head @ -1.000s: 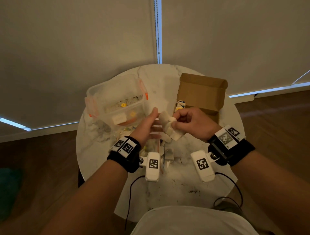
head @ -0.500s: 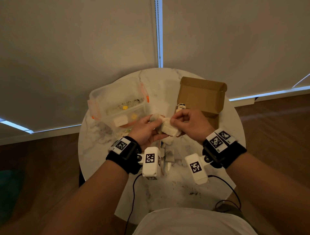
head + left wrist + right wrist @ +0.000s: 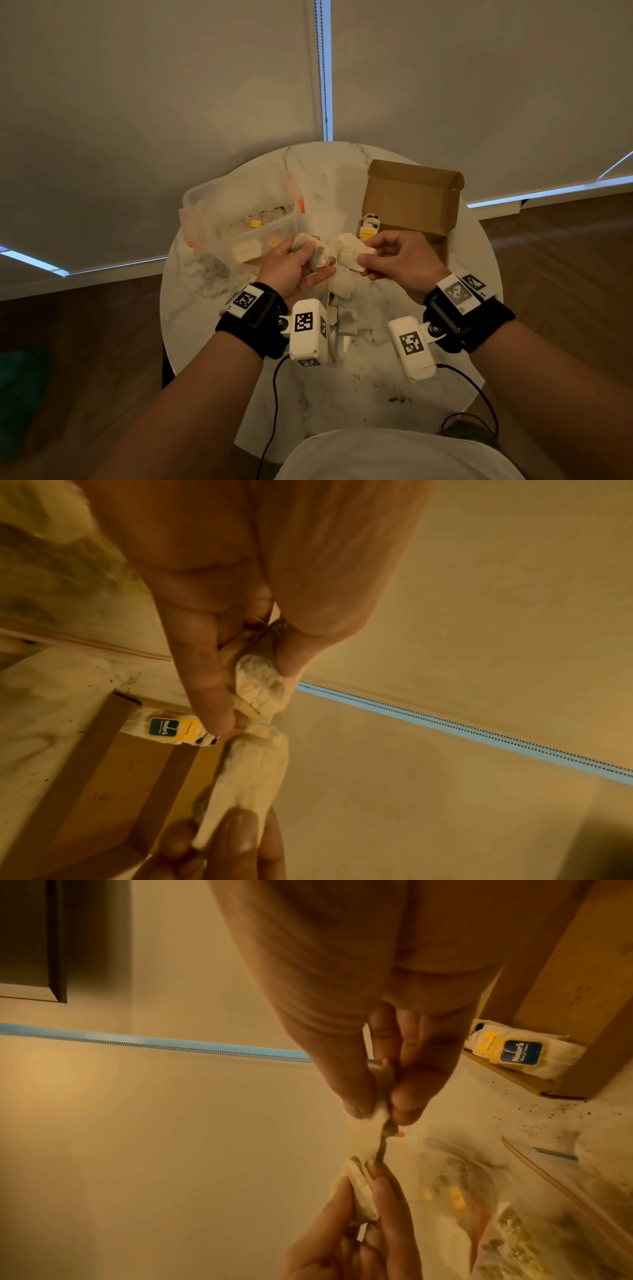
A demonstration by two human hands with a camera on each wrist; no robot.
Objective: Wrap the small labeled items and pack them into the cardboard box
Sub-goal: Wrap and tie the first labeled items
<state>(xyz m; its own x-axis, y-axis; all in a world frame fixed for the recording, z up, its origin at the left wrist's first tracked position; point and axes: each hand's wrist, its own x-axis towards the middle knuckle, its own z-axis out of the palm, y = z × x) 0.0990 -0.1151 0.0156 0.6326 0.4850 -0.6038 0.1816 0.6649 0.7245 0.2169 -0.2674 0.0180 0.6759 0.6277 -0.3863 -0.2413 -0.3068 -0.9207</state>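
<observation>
round marble tabletop [image 3: 212, 329] seen from above, its near edge cut off by the person's lap. on its far left stands a clear plastic tub [image 3: 239, 212] with orange clips; its contents are blurred, only small yellow and pale pieces can be told. on the far right stands the open cardboard box [image 3: 414, 202], lid flap upright; labelled packets [image 3: 369, 224] stand on end at its left inner wall, and the left wrist view shows one with a blue and yellow label [image 3: 171, 727]. the box floor behind the right hand is hidden.

left hand [image 3: 291, 270] is held above the tabletop between tub and box, its grip clamped, thumb and fingers curled round a small white wrapped bundle [image 3: 313, 251]. right hand [image 3: 400, 260] is just beside it, its grip pinched together on a second piece of white wrapping [image 3: 349, 253]. whether a thin twisted strand still joins the two pieces cannot be told from the head view; the right wrist view shows a dark twisted strip [image 3: 383, 1142] running between the two grips. what lies inside the wrapping is hidden.

compared with half a second ago, when both hands met on one bundle, the hands have drawn apart, leaving a gap between the two white pieces. tub and box are unmoved.
</observation>
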